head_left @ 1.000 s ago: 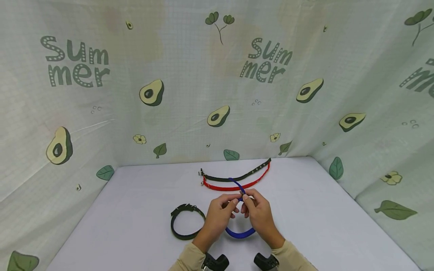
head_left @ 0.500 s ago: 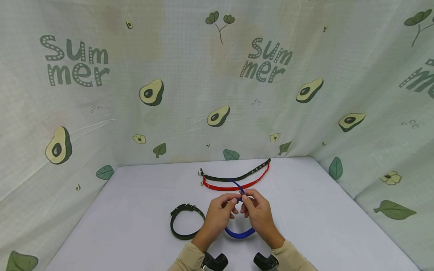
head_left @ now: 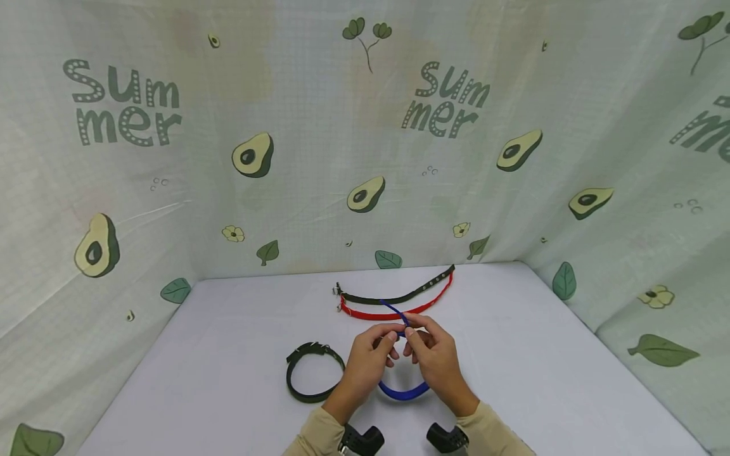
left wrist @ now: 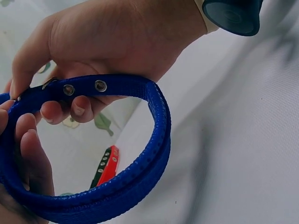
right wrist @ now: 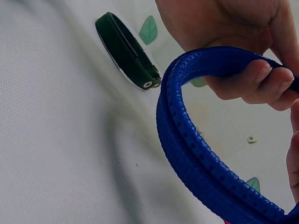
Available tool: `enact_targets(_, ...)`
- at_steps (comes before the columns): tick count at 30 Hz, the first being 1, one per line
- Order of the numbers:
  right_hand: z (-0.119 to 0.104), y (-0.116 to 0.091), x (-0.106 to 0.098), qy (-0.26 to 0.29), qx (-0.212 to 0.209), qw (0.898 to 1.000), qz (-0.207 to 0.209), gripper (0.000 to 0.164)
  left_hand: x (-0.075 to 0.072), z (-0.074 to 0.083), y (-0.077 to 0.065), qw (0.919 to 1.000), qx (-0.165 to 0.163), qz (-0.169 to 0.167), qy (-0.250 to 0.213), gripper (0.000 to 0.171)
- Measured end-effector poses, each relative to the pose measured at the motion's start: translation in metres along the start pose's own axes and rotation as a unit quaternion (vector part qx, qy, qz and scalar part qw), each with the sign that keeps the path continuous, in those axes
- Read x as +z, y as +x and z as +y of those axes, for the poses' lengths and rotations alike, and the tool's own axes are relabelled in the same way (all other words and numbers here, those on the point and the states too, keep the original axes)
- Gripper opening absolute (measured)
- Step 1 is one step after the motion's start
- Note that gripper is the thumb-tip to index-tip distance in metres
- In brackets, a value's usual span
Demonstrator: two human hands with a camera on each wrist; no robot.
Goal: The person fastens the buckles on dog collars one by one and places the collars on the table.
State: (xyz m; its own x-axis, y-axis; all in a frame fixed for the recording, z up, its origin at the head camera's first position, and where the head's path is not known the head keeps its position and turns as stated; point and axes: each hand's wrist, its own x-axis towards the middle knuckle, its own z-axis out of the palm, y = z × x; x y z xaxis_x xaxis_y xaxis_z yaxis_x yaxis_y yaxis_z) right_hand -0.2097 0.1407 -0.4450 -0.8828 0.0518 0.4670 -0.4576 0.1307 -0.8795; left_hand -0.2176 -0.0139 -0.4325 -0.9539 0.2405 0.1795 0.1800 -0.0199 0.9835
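Observation:
Both hands hold a blue collar point(head_left: 403, 394), bent into a loop, in front of the person. My left hand point(head_left: 365, 361) pinches it near the buckle with thumb and forefinger. Two metal eyelets show along the strap point(left wrist: 84, 87) beside that hand in the left wrist view. Opposite, my right hand point(head_left: 436, 358) pinches the same joining spot, its other fingers curled inside the loop. The strap's free end point(head_left: 392, 308) sticks up past the fingertips, away from the person. The fingers mostly hide the buckle.
A dark green collar point(head_left: 308, 398), fastened in a ring, lies left of the left hand. Farther back a dark green collar point(head_left: 376, 301) and a red collar point(head_left: 365, 315) lie stretched out side by side on the white table point(head_left: 228, 354). A printed curtain point(head_left: 308, 114) hangs behind.
The blue strap's free end has shifted slightly left, and the right forefinger has risen a little at the joining spot. The left hand keeps nearly the same place.

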Motion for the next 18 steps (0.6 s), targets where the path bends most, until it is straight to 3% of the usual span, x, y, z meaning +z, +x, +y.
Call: enact_targets(18, 0.0080, 0.0023, -0.0056, -0.020, -0.025, 0.999, -0.023, 0.023, -0.0005, -0.0003, -0.0008, 1.0000, -0.004, 0.006, 0.000, 0.020)
